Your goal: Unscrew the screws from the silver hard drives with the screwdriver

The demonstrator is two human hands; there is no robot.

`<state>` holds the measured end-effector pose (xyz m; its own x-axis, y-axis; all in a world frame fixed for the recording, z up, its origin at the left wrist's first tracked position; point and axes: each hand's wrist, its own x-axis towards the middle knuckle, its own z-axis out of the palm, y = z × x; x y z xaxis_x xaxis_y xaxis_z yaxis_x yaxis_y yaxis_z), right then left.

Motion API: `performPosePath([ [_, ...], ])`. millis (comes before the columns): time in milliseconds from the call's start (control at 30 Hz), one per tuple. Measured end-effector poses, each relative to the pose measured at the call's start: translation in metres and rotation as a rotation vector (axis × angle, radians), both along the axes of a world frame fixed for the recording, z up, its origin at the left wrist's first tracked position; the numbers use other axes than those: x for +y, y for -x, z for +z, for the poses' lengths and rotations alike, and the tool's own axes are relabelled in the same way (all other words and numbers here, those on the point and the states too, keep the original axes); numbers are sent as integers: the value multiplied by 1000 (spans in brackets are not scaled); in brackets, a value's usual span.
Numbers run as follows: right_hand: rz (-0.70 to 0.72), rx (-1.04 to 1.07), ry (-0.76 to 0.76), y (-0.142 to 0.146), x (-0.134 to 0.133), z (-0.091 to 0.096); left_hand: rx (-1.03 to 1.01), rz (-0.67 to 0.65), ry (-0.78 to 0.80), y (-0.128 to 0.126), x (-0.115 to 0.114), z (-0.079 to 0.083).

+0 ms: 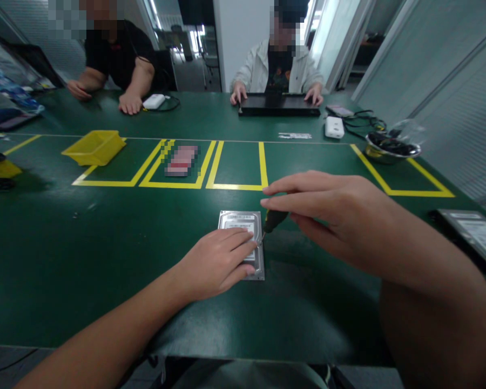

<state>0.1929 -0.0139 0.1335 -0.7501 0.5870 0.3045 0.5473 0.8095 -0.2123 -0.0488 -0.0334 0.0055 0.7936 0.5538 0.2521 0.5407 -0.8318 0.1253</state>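
Observation:
A silver hard drive (241,219) with a white label lies flat on the green table, its long side running away from me. Across its middle rests my left hand (222,259), fingers stretched out and pressing on the label. Above the drive's right edge, my right hand (328,210) holds a screwdriver (274,220) with a dark handle between its fingers. The tool leans, and its thin tip meets the right edge of the drive beside my left fingertips. Whether a screw sits under the tip is too small to tell.
A yellow bin (95,148) and a pixelated pink item (182,161) stand among yellow tape marks. At the right are a metal bowl (392,154) of dark parts and another hard drive (472,232). Two people sit opposite, one with hands on a black panel (279,105).

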Motion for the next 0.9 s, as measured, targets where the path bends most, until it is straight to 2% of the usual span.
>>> performPosePath([
  [167, -22, -19, 61, -1, -1, 2, 2, -4, 2, 0, 0, 1],
  [333, -47, -26, 53, 1, -2, 2, -3, -4, -6, 0, 1, 0],
  [767, -169, -39, -56, 10, -2, -6, 4, -4, -2, 0, 0, -1],
  [900, -250, -95, -171, 15, -2, -11, 6, 2, 8, -1, 0, -1],
])
